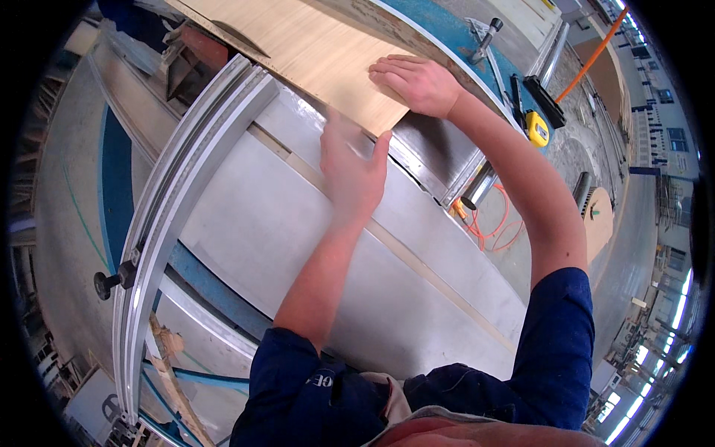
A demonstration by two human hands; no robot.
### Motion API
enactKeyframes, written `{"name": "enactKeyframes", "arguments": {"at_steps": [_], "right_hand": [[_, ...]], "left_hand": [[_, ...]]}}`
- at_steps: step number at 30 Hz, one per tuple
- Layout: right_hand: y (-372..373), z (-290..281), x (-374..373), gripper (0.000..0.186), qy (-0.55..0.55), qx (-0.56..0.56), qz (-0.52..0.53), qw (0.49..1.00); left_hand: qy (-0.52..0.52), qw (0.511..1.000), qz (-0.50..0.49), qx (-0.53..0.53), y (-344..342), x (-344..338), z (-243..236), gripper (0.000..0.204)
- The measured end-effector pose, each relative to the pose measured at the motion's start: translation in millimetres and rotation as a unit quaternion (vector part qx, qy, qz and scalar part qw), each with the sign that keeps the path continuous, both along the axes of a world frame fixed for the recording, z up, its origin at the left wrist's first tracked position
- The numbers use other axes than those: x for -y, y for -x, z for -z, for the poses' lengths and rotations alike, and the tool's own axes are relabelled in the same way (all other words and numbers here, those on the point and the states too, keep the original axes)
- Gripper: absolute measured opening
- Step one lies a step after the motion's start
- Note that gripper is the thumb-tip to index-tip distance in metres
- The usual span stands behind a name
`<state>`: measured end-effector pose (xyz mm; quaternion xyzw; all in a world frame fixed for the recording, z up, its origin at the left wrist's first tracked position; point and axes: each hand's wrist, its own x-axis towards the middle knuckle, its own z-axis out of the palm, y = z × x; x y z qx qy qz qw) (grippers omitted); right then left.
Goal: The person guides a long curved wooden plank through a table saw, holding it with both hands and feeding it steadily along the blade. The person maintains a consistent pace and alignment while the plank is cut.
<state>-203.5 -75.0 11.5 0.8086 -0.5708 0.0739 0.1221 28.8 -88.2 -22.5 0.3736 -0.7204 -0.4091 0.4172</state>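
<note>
A light wood panel (328, 63) lies across the far part of a grey metal machine table (275, 216). My right hand (421, 86) rests on its top near the right edge, fingers stretched out and together. My left hand (350, 175) is at the panel's near edge, thumb apart from the fingers and holding nothing. Motion blurs its fingertips, so I cannot tell whether they touch the panel.
A metal fence rail (197, 160) with a black knob (106, 285) curves along the left. At the right are a yellow tape measure (537, 129), a metal roller (478, 186), an orange cable (500, 216) and an orange pole (592, 56).
</note>
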Motion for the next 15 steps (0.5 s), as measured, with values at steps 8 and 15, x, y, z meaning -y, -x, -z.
{"name": "enactKeyframes", "arguments": {"at_steps": [8, 15], "right_hand": [[0.7, 0.4, 0.5, 0.039, 0.012, -0.005, 0.002, 1.0], [-2.0, 0.1, 4.2, 0.035, 0.05, -0.016, -0.014, 0.999]], "left_hand": [[-0.024, 1.0, 0.002, 0.009, -1.2, 1.3, -1.8, 0.048], [-0.011, 1.0, -0.008, 0.014, -1.4, 3.1, 1.1, 0.057]]}}
